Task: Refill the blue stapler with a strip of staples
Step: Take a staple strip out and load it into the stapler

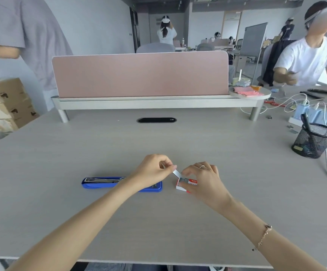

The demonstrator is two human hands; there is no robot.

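Centrally on desk: left hand pinching white flap of staple box between thumb and forefinger, lifted clear. Right hand clamped on red-and-white staple box, metal staples showing inside. Blue stapler lying open just left of and partly under left wrist, magazine exposed.

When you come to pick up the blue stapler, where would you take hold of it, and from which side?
Probably by its two long sides near the middle, coming down from above. The blue stapler lies flat and opened out on the desk, metal staple channel facing up, so the narrow blue body suits a pinch and keeps fingers off the channel.
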